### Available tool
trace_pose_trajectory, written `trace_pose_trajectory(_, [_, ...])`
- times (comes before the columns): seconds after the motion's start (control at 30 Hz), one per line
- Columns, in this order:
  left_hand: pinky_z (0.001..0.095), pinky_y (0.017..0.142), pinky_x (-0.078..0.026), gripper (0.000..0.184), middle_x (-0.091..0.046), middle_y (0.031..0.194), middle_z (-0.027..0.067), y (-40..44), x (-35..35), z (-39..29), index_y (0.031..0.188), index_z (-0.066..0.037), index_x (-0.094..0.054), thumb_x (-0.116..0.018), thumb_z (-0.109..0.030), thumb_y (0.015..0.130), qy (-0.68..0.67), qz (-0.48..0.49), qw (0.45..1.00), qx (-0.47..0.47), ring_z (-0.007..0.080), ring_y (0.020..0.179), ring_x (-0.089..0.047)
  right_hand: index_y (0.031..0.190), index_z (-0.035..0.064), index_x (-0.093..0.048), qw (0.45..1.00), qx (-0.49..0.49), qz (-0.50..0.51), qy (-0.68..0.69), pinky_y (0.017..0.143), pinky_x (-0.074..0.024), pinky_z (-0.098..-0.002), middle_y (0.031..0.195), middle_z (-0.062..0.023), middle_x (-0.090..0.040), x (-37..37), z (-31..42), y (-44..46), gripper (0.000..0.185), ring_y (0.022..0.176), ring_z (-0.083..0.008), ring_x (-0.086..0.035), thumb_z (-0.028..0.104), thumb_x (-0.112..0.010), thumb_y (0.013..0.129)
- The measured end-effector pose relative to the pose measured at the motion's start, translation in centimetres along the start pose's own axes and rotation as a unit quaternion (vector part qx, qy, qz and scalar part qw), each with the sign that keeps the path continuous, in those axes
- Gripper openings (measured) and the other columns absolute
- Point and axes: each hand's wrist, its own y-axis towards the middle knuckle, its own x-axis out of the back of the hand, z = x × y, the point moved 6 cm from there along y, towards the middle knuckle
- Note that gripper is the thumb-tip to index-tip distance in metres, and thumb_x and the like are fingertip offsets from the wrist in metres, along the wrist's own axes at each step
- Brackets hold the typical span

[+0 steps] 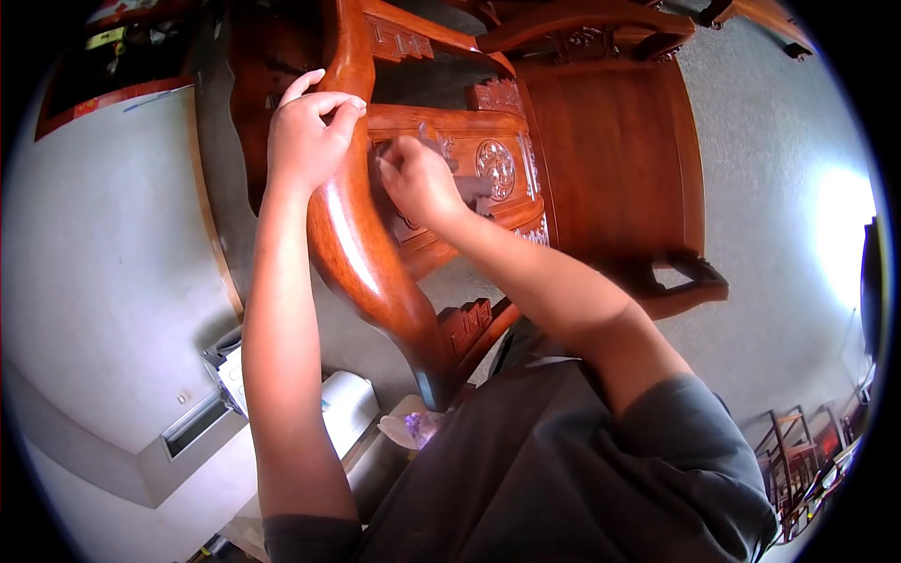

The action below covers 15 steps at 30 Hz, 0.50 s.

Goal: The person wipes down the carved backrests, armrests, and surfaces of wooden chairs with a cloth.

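Observation:
A glossy red-brown carved wooden chair [343, 225] stands before me, its curved top rail closest. My left hand [310, 141] rests at this rail, with thumb and a fingertip pinched together and another finger stretched out. Whatever is in that pinch, if anything, is too small to make out. Past the rail, my right hand [418, 178] is closed against the carved backrest panel. A dark grey cloth-like piece [474, 187] sticks out beside it, blurred. To its right on the panel shows a round carved medallion [496, 170].
The chair's broad wooden seat [610, 155] lies beyond the backrest. Another wooden armrest [591, 28] curves at the top. Near my left elbow are a white box-like object [349, 405] and a pale bowl [402, 430] with something purple. Dark wooden frames [793, 450] stand lower right.

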Motion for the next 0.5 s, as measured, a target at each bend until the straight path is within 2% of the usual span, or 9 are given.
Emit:
trace_pose_trajectory(0.03, [0.0405, 0.107, -0.047, 0.020, -0.076, 0.108, 0.0111, 0.1, 0.0, 0.0, 0.094, -0.009, -0.081, -0.069, -0.024, 0.090, 0.006, -0.003, 1.000, -0.005, 0.0298, 0.131, -0.057, 0.089, 0.0009, -0.065, 1.000, -0.020, 0.011, -0.017, 0.077, -0.0537, -0.0488, 0.087, -0.0239, -0.069, 0.0, 0.0, 0.8, 0.023, 0.087, -0.0436, -0.067, 0.023, -0.072, 0.090])
trace_pose_trajectory(0.13, [0.0406, 0.106, -0.048, 0.020, -0.076, 0.107, 0.0119, -0.2, -0.1, 0.0, 0.095, -0.009, -0.082, -0.070, -0.024, 0.089, 0.017, -0.008, 1.000, -0.009, 0.0300, 0.129, -0.058, 0.088, 0.0000, -0.064, 0.999, -0.007, 0.044, -0.007, 0.073, -0.0534, -0.0457, 0.083, -0.0225, -0.068, -0.2, -1.0, -1.0, 0.018, 0.082, -0.0411, -0.067, 0.016, -0.072, 0.088])
trace_pose_trajectory(0.17, [0.0406, 0.106, -0.048, 0.020, -0.076, 0.107, 0.0119, 0.1, 0.0, 0.0, 0.095, -0.009, -0.082, -0.070, -0.024, 0.089, 0.020, -0.013, 1.000, -0.011, 0.0301, 0.129, -0.058, 0.088, 0.0019, -0.066, 0.997, -0.014, 0.075, -0.005, 0.077, -0.0540, -0.0493, 0.086, -0.0233, -0.070, -0.3, -1.4, -2.9, 0.022, 0.086, -0.0433, -0.067, 0.022, -0.072, 0.089])
trace_pose_trajectory(0.23, [0.0407, 0.106, -0.048, 0.020, -0.076, 0.107, 0.0118, 0.1, 0.2, -0.1, 0.095, -0.009, -0.082, -0.070, -0.024, 0.089, 0.016, -0.013, 1.000, -0.008, 0.0301, 0.129, -0.058, 0.086, 0.0017, -0.065, 0.991, -0.049, 0.124, 0.010, 0.076, -0.0538, -0.0496, 0.086, -0.0231, -0.069, 0.5, -1.5, -6.6, 0.021, 0.085, -0.0432, -0.067, 0.021, -0.072, 0.089])
trace_pose_trajectory(0.33, [0.0411, 0.106, -0.048, 0.020, -0.076, 0.107, 0.0117, 0.1, 0.0, -0.1, 0.094, -0.009, -0.082, -0.070, -0.024, 0.089, 0.009, -0.005, 1.000, -0.005, 0.0303, 0.129, -0.058, 0.084, 0.0016, -0.064, 0.998, -0.002, 0.062, 0.015, 0.075, -0.0535, -0.0496, 0.083, -0.0228, -0.069, 0.8, -0.4, -5.9, 0.021, 0.083, -0.0431, -0.068, 0.020, -0.073, 0.088])
trace_pose_trajectory(0.37, [0.0413, 0.106, -0.048, 0.020, -0.076, 0.107, 0.0116, 0.1, 0.1, -0.1, 0.094, -0.009, -0.082, -0.070, -0.024, 0.089, 0.007, -0.004, 1.000, -0.004, 0.0304, 0.129, -0.058, 0.084, 0.0013, -0.065, 0.998, -0.032, 0.046, 0.020, 0.077, -0.0537, -0.0495, 0.082, -0.0230, -0.069, 0.6, -0.4, -4.3, 0.023, 0.083, -0.0429, -0.068, 0.022, -0.073, 0.088])
trace_pose_trajectory(0.43, [0.0414, 0.106, -0.048, 0.020, -0.076, 0.107, 0.0117, 0.1, 0.0, 0.0, 0.094, -0.009, -0.082, -0.070, -0.024, 0.089, 0.013, -0.003, 1.000, -0.012, 0.0306, 0.129, -0.058, 0.085, 0.0008, -0.067, 1.000, -0.020, 0.002, -0.007, 0.078, -0.0539, -0.0497, 0.082, -0.0235, -0.069, 0.0, -0.2, -0.1, 0.025, 0.083, -0.0432, -0.068, 0.025, -0.072, 0.089])
trace_pose_trajectory(0.5, [0.0416, 0.106, -0.048, 0.020, -0.076, 0.107, 0.0116, 0.2, 0.1, 0.1, 0.094, -0.009, -0.082, -0.070, -0.024, 0.089, 0.019, -0.003, 1.000, -0.014, 0.0307, 0.129, -0.057, 0.086, 0.0003, -0.068, 0.998, -0.048, 0.023, -0.028, 0.079, -0.0542, -0.0494, 0.083, -0.0236, -0.070, -0.1, -0.4, 2.3, 0.027, 0.085, -0.0432, -0.068, 0.027, -0.071, 0.089])
